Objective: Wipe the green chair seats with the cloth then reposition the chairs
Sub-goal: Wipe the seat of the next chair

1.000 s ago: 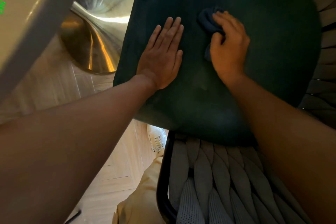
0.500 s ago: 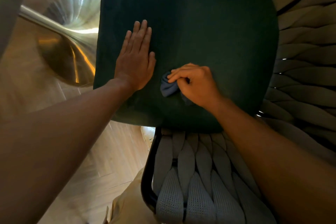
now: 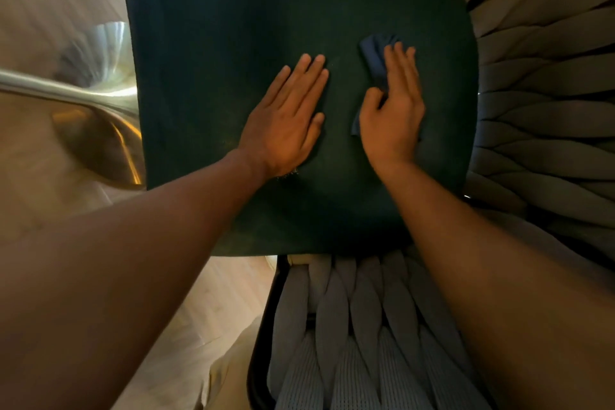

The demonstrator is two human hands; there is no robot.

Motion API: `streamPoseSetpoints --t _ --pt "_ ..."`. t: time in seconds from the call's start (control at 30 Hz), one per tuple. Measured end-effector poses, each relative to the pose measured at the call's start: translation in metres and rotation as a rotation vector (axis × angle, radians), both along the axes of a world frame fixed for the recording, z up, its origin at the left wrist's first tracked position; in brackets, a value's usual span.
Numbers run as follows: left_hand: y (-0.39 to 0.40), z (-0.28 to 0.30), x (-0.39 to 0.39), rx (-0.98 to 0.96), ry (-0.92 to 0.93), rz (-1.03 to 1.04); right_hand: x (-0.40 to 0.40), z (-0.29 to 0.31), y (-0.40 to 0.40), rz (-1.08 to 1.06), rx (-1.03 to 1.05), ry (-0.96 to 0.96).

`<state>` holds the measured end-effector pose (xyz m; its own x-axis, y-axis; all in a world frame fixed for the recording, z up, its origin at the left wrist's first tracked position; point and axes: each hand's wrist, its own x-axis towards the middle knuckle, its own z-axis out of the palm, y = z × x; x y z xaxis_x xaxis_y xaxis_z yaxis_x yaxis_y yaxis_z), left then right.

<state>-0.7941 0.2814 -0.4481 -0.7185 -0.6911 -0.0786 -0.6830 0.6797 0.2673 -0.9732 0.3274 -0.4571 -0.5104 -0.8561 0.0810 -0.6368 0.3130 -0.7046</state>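
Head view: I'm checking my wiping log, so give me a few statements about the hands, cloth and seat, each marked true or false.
1. The left hand lies flat on the seat. True.
2. The cloth is under the left hand. False: it is under the right hand.
3. The cloth is dark blue. True.
4. The right hand is lifted clear of the seat. False: it presses the cloth onto it.
5. The woven backrest is green. False: it is grey.
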Motion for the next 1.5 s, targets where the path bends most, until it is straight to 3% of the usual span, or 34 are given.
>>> streamPoseSetpoints --t 0.1,0.27,0.53,0.63,0.77,0.87,1.13,1.4,1.5 --pt "-0.001 0.000 0.000 0.026 0.029 -0.002 0.001 0.000 0.002 0.028 -0.043 0.011" --pt "-0.006 0.001 0.005 0.106 0.131 0.001 0.016 -0.001 0.029 0.248 -0.051 0.037" --pt "-0.006 0.004 0.010 0.127 0.110 -0.059 0.022 0.018 0.074 0.368 0.039 -0.125" --pt "-0.007 0.010 0.010 0.104 0.055 -0.131 0.010 0.032 0.093 0.253 0.069 -0.120" --pt "-0.010 0.012 -0.009 0.040 0.012 -0.329 -0.019 0.045 0.089 -0.174 -0.013 -0.020" --pt "-0.005 0.004 -0.033 0.014 0.005 -0.464 -0.038 0.029 0.092 -0.361 0.065 -0.028" --pt "-0.004 -0.006 -0.042 0.009 -0.082 -0.524 -0.006 0.010 0.098 -0.380 0.077 0.093" --pt "-0.006 0.001 -0.041 0.067 -0.068 -0.531 0.041 0.025 0.115 -0.322 0.187 -0.116" --pt "-0.007 0.004 -0.041 0.112 -0.053 -0.531 0.057 0.037 0.118 -0.269 0.274 -0.114"
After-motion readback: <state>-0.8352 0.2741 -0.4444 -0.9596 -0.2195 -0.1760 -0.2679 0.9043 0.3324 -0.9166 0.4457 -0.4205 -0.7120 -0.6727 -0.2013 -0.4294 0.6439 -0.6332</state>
